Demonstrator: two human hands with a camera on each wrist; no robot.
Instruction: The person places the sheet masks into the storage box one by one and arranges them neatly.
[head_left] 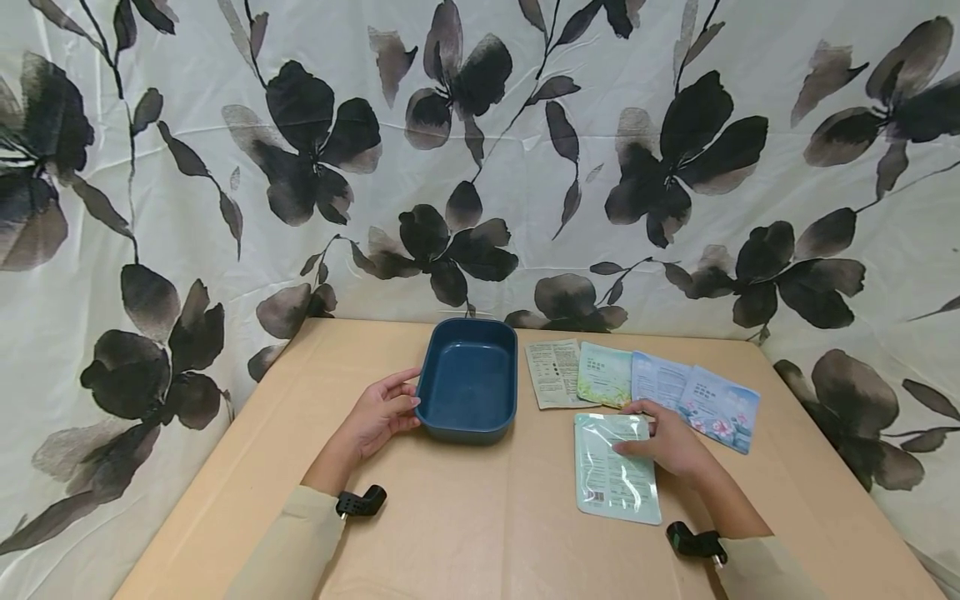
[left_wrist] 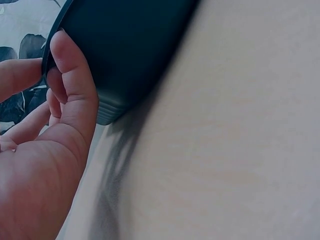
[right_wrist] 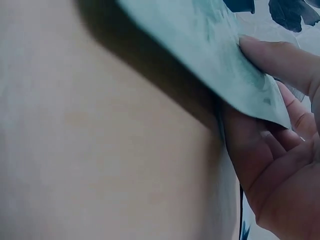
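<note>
While the right hand (head_left: 667,447) pinches the mint-green packet (head_left: 611,479), long axis front-to-back | blue tray (head_left: 471,387) lies left of it, apart | left hand (head_left: 381,417), fingers loosely spread, touches tray's left side

Head view high, facing forward-down; shares dark-blue rectangular plastic tub (head_left: 468,379) with close-up left wrist, pale-green rectangular glossy packet (head_left: 611,492) with close-up right.

Behind the bench (head_left: 442,533) and along both its sides, we see a white cloth (head_left: 517,183) printed with dark flowers (head_left: 693,125) and leaves (head_left: 562,129), lightly creased. The bench looks tan to us, and we catch the cloth's print in both wrist views.
</note>
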